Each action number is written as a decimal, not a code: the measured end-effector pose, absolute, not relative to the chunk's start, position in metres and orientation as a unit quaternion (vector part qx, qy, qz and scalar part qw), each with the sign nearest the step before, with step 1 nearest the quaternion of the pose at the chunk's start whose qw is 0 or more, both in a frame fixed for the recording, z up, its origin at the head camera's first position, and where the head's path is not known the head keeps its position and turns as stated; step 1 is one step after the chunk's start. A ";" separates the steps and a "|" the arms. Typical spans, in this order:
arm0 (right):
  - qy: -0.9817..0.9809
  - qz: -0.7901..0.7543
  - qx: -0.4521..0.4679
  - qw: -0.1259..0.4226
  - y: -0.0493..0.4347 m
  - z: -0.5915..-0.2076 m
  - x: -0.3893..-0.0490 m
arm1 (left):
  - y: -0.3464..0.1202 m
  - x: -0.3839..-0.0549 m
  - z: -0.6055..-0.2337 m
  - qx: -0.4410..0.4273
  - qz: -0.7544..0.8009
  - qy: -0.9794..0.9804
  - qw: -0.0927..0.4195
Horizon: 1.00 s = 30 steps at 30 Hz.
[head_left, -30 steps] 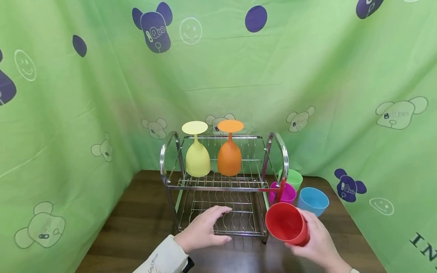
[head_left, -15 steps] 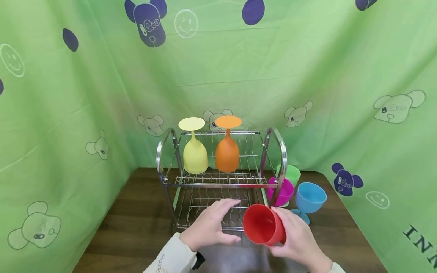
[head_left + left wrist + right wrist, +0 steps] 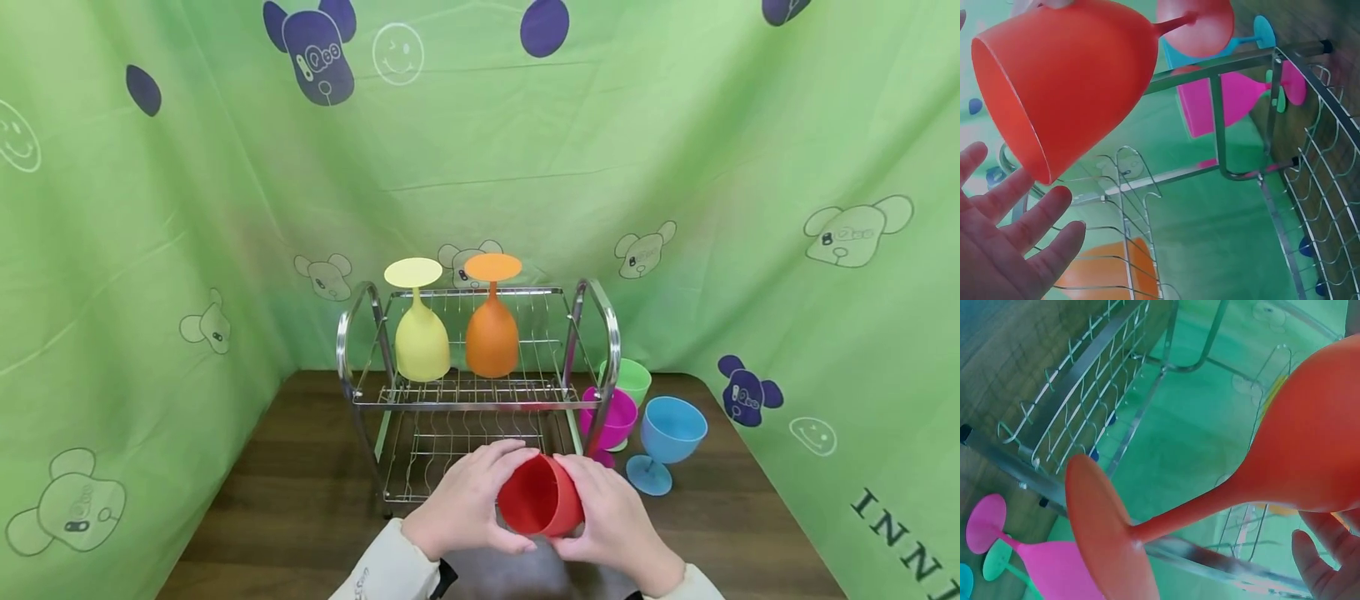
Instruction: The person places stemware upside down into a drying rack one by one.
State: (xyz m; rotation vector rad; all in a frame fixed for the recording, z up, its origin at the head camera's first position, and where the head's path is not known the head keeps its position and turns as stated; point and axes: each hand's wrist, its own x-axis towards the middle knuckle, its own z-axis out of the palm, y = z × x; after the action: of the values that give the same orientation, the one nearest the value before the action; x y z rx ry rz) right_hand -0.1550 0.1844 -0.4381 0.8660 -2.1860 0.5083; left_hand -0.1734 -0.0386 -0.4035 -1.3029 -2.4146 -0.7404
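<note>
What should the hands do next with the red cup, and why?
I'd probably turn the red cup a little more so its mouth points down. The right hand holds it tilted, and the left hand is at its mouth end, ready to help. The yellow cup and orange cup stand upside down on the rack, so this one may belong that way too.

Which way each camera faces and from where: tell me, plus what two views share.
Head: worn on the head, faces forward and down at the wire rack; left hand, right hand and sleeves show.
Left wrist: worn there, faces the red goblet, wire rack behind; left hand at lower left.
Right wrist: worn there, faces the red goblet's stem and foot; right hand at lower right.
Both wrist views share the wire rack, red goblet and pink goblet.
</note>
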 end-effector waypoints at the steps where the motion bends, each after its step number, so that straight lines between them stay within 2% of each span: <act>1: -0.848 0.195 0.336 0.361 0.182 -0.439 -0.155 | -0.039 -0.173 -0.404 -0.451 -0.255 -0.842 0.148; 8: -0.855 0.188 0.329 0.355 0.171 -0.438 -0.156 | -0.040 -0.175 -0.406 -0.448 -0.239 -0.849 0.145; 19: -0.872 0.226 0.293 0.320 0.171 -0.445 -0.152 | -0.043 -0.176 -0.405 -0.455 -0.336 -0.815 0.124; 24: -0.851 0.301 0.247 0.353 0.175 -0.443 -0.147 | -0.049 -0.175 -0.406 -0.441 -0.378 -0.802 0.135; 30: -0.735 0.478 0.243 0.416 0.179 -0.449 -0.138 | -0.055 -0.170 -0.411 -0.453 -0.429 -0.770 0.133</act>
State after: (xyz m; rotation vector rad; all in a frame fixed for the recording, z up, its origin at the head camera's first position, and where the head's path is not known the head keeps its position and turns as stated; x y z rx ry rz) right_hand -0.1382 0.1795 -0.4490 0.6095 -1.8456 1.1991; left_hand -0.1700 -0.0555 -0.4107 -1.3147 -2.2336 -1.2451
